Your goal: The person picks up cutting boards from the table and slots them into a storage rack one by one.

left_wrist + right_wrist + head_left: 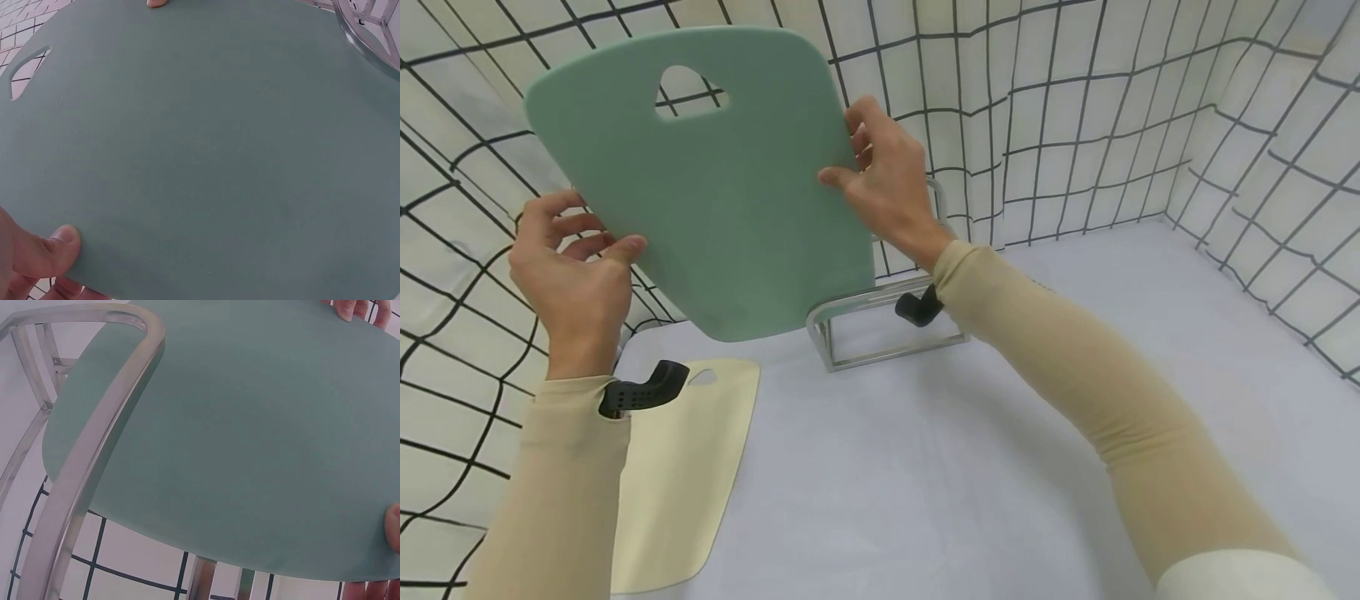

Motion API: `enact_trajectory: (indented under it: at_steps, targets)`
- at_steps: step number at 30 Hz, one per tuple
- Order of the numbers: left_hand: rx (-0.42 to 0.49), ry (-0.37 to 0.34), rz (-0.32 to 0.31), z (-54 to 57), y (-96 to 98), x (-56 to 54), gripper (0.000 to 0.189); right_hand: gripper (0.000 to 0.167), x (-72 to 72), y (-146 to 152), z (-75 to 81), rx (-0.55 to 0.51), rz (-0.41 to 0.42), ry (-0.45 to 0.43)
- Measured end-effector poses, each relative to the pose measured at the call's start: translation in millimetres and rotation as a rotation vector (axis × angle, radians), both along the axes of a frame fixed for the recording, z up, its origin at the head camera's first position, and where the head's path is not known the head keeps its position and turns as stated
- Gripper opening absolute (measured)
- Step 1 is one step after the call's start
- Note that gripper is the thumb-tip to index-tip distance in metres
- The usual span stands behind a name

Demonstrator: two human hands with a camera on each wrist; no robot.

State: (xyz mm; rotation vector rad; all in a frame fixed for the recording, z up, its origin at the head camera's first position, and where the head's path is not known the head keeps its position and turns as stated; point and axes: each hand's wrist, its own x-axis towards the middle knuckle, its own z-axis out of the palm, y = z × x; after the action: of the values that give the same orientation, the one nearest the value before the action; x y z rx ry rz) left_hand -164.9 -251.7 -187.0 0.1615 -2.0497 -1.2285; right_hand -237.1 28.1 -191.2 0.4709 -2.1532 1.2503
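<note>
The green board (752, 200) is found raised and tilted above the desk (925, 467), its lower right corner behind the front bar of the metal rack (895, 352). The left grip (576, 267) pinches one side edge and the right grip (887, 179) the opposite edge, both thumbs on the near face. The right wrist view shows bars in front of and beyond the board; whether any edge rests on metal cannot be told. The step in hand is judged to be aligning the board with the rack; insertion or removal cannot be determined. Good practice: level the bottom edge, set the face parallel to the bars, and move both sides evenly, since a skewed corner could catch and shift the rack. The cream board (692, 483) lies flat, apart from the rack.
</note>
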Motion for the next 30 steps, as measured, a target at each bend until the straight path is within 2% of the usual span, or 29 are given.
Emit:
enact_trajectory:
  at_steps: [13,30]
  targets:
    - [0.004,0.042,0.002,6.2,-5.0,9.4,0.052,0.040,4.4,-9,4.8,-0.013,0.034,0.006]
    - [-0.012,0.023,0.041,11.5,-16.8,19.4,0.051,0.040,7.9,-23,8.6,-0.014,0.058,0.010]
